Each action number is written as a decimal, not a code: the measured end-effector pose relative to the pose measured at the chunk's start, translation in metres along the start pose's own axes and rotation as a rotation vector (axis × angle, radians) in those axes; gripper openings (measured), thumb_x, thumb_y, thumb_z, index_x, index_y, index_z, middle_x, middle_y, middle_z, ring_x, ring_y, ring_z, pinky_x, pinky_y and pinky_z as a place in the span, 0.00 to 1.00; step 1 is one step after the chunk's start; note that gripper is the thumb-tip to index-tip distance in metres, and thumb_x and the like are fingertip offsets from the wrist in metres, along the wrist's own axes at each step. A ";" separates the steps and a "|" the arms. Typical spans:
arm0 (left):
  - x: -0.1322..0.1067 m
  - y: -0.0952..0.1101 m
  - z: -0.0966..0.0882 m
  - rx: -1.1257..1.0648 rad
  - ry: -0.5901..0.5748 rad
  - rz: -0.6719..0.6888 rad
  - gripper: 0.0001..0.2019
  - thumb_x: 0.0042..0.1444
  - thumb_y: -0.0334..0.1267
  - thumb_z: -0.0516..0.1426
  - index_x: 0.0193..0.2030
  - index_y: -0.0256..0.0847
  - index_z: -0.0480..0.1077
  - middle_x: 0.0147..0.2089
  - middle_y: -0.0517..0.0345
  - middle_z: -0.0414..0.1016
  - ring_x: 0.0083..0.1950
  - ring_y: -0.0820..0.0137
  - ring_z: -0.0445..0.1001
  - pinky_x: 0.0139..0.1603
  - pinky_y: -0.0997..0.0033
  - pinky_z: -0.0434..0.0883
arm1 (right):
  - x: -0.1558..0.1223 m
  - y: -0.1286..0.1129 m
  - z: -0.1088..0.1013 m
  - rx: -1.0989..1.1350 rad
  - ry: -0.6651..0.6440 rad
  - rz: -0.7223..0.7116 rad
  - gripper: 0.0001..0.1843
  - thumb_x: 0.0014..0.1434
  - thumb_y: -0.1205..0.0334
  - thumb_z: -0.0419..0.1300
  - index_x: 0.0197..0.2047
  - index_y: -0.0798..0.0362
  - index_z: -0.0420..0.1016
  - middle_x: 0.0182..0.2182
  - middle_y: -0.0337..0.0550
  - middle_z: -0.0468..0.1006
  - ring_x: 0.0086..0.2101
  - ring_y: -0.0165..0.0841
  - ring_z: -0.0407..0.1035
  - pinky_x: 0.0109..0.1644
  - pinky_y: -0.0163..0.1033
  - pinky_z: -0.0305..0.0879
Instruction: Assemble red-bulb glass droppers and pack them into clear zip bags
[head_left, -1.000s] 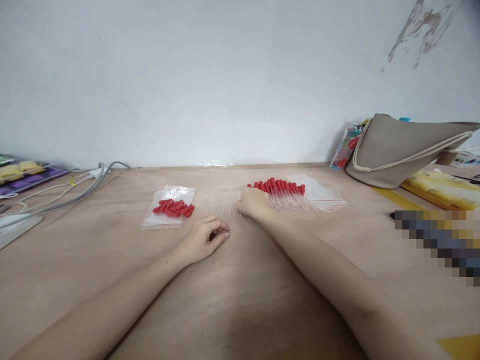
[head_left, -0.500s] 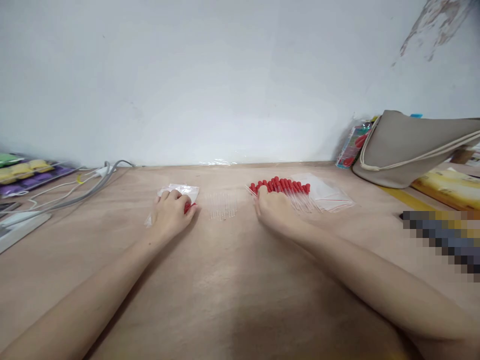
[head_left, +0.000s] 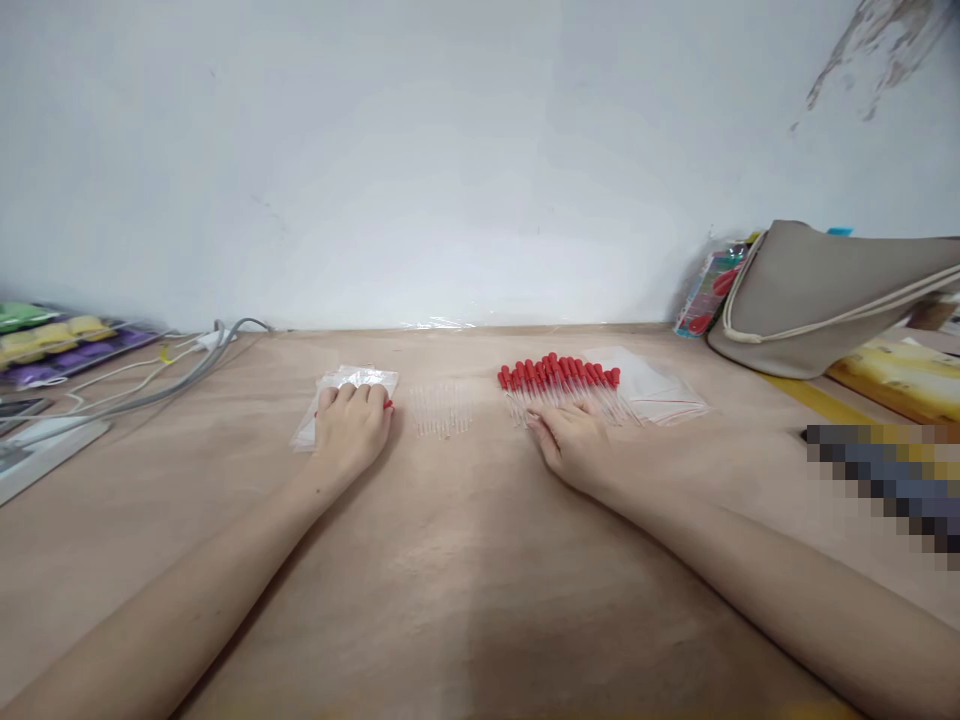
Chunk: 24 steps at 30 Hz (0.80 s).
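Note:
My left hand [head_left: 351, 430] lies palm down on a clear zip bag [head_left: 330, 392] of small red rubber caps, fingers stretched over it and covering most of the caps. My right hand [head_left: 571, 440] rests flat on the table with its fingertips on the clear tips of a row of red-capped droppers [head_left: 559, 378]. Between the hands lies a loose row of bare clear dropper tubes [head_left: 444, 410], which neither hand touches.
Empty clear zip bags [head_left: 652, 392] lie right of the droppers. A grey bag [head_left: 817, 295] and a colourful packet [head_left: 705, 290] sit at the back right, yellow items [head_left: 900, 375] beside them. Grey cables [head_left: 150, 385] and a tray of coloured pieces [head_left: 52, 345] are at the left.
My left hand moved left from the bare table onto the bag of red caps. My right hand shifted from the clear tubes to the row of red-capped droppers and drew back toward me.

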<state>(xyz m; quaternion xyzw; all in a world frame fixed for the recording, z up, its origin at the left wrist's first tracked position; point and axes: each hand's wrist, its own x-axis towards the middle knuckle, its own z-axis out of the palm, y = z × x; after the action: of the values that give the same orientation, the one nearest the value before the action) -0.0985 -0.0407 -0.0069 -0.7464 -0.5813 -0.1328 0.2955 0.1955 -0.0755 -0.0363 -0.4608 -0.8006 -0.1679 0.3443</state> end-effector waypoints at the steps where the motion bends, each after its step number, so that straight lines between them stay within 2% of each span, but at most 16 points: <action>1: 0.000 0.001 -0.001 -0.039 0.038 -0.010 0.11 0.57 0.37 0.48 0.38 0.34 0.69 0.35 0.45 0.72 0.41 0.55 0.67 0.41 0.57 0.58 | 0.000 -0.001 0.000 0.033 -0.018 0.011 0.11 0.60 0.63 0.49 0.39 0.56 0.71 0.30 0.44 0.78 0.31 0.33 0.69 0.39 0.39 0.53; 3: -0.002 0.008 -0.006 -0.204 0.095 -0.032 0.13 0.57 0.37 0.48 0.45 0.36 0.67 0.40 0.47 0.71 0.42 0.58 0.68 0.42 0.60 0.60 | -0.001 -0.003 -0.002 0.133 -0.063 0.025 0.10 0.60 0.64 0.49 0.38 0.55 0.71 0.31 0.44 0.77 0.32 0.32 0.68 0.39 0.38 0.54; 5: -0.006 0.021 -0.013 -0.458 0.092 -0.020 0.13 0.58 0.37 0.48 0.48 0.38 0.65 0.41 0.50 0.70 0.41 0.63 0.69 0.39 0.66 0.64 | -0.002 -0.006 -0.004 0.246 -0.098 0.023 0.09 0.60 0.64 0.49 0.38 0.54 0.70 0.32 0.43 0.76 0.32 0.31 0.68 0.39 0.37 0.55; 7: -0.012 0.039 -0.019 -0.702 0.032 0.048 0.11 0.59 0.38 0.48 0.43 0.39 0.68 0.38 0.54 0.69 0.38 0.67 0.69 0.38 0.70 0.65 | -0.003 -0.010 -0.008 0.324 -0.113 0.012 0.09 0.60 0.63 0.49 0.39 0.54 0.69 0.32 0.42 0.75 0.31 0.29 0.67 0.39 0.37 0.55; 10: -0.024 0.063 -0.026 -0.916 -0.076 0.160 0.09 0.59 0.37 0.49 0.40 0.39 0.69 0.38 0.54 0.68 0.41 0.68 0.68 0.41 0.69 0.66 | -0.005 -0.016 -0.014 0.360 -0.136 0.008 0.10 0.60 0.61 0.49 0.38 0.54 0.70 0.28 0.41 0.74 0.29 0.29 0.65 0.39 0.36 0.56; 13: -0.030 0.076 -0.026 -1.058 -0.160 0.178 0.08 0.60 0.38 0.49 0.40 0.39 0.68 0.39 0.55 0.68 0.40 0.69 0.68 0.41 0.69 0.67 | -0.006 -0.019 -0.017 0.373 -0.168 -0.005 0.10 0.60 0.61 0.50 0.36 0.54 0.71 0.27 0.41 0.74 0.30 0.29 0.65 0.38 0.36 0.56; 19: -0.031 0.078 -0.020 -1.233 -0.274 0.089 0.09 0.59 0.40 0.50 0.43 0.40 0.66 0.36 0.56 0.72 0.37 0.70 0.70 0.37 0.70 0.68 | -0.008 -0.020 -0.013 0.414 -0.194 -0.049 0.10 0.60 0.61 0.50 0.37 0.54 0.70 0.30 0.42 0.74 0.31 0.29 0.65 0.38 0.35 0.57; 24: -0.032 0.079 -0.014 -1.330 -0.288 0.046 0.10 0.57 0.41 0.52 0.43 0.39 0.67 0.36 0.57 0.73 0.36 0.70 0.72 0.37 0.71 0.69 | -0.008 -0.021 -0.011 0.435 -0.223 -0.067 0.10 0.60 0.62 0.49 0.37 0.55 0.70 0.30 0.43 0.74 0.31 0.29 0.65 0.37 0.34 0.58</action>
<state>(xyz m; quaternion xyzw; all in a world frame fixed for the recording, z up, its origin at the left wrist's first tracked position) -0.0308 -0.0867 -0.0359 -0.7919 -0.3935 -0.3546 -0.3039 0.1847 -0.0975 -0.0329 -0.3646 -0.8658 0.0486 0.3392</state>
